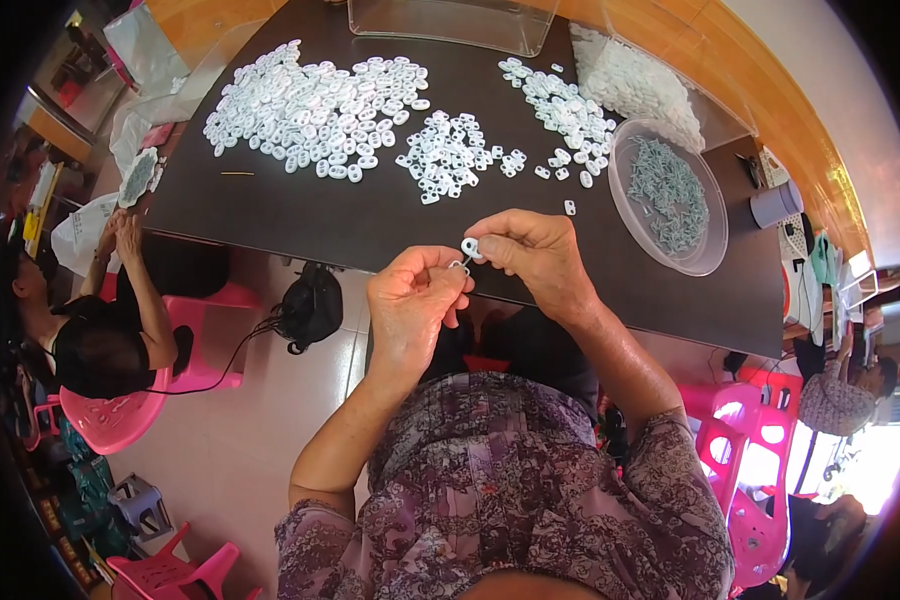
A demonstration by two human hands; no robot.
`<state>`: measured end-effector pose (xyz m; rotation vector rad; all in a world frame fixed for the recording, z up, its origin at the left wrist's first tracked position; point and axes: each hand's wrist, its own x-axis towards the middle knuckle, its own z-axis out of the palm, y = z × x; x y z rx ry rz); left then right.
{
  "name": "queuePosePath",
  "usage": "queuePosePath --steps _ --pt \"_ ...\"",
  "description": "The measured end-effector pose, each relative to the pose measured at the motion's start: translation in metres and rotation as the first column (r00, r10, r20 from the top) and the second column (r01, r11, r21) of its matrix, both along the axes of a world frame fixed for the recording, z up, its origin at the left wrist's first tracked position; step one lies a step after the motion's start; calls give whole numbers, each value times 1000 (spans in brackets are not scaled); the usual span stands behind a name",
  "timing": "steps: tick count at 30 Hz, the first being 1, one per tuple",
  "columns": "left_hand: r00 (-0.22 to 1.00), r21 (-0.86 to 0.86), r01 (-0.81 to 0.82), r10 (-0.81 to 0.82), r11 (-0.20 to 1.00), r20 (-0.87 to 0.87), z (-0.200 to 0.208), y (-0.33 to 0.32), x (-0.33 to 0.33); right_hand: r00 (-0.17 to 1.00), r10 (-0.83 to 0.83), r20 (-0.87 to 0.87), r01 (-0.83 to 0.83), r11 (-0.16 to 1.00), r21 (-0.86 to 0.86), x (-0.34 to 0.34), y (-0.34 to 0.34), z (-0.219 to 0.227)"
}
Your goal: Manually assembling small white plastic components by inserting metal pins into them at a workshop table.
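Observation:
Just off the table's near edge, my two hands meet with their fingertips almost touching. My right hand (538, 262) is closed in a pinch on a small white oval plastic piece with holes (471, 246). In my left hand (417, 298), thumb and fingers pinch a smaller white plastic piece (459, 267). A thin grey-green shank, like a screw, shows between the two pieces; its ends are hidden. Beyond my hands lie a heap of small white two-holed pieces (446, 155) and a big spread of white oval pieces (315, 112).
A round clear tub (720, 240) of grey-green screws (667, 190) stands right on the dark table (300, 215). More white pieces (570, 110) lie beside a filled clear bin (635, 85). A clear box (450, 30) sits at the back. At left, another person's hands (120, 232) work near pink chairs (210, 325).

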<state>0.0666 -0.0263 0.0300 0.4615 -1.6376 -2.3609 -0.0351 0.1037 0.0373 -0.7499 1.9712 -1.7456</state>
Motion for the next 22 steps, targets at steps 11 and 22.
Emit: queuePosePath --steps 11,22 --pt "1000 14 -28 28 1000 15 -2 -3 1 999 -18 -27 19 1000 23 3 -4 -1" --pt "1000 33 -11 11 999 26 -6 -4 2 1000 -27 -15 27 1000 -1 3 -6 -7"
